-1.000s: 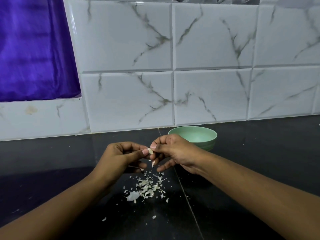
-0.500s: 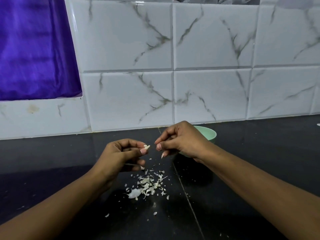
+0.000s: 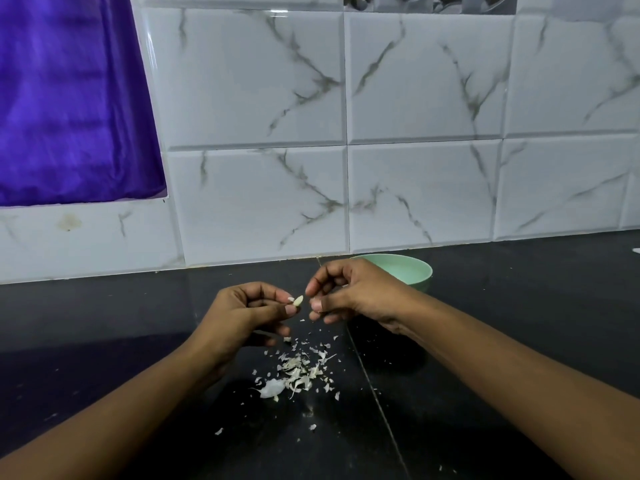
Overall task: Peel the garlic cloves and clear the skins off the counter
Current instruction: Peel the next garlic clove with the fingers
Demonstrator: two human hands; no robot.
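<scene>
Your left hand (image 3: 242, 313) pinches the garlic clove (image 3: 298, 300) between thumb and forefinger, just left of the green bowl (image 3: 412, 268). The clove looks light, firm and probably slick, so grip near its ends. Your right hand (image 3: 356, 294) is curled beside it; I cannot tell whether it holds skin.

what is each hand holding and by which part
The left hand pinches a garlic clove by its lower end, thumb against forefinger. The right hand is curled beside it; whether it holds anything cannot be told.
</scene>
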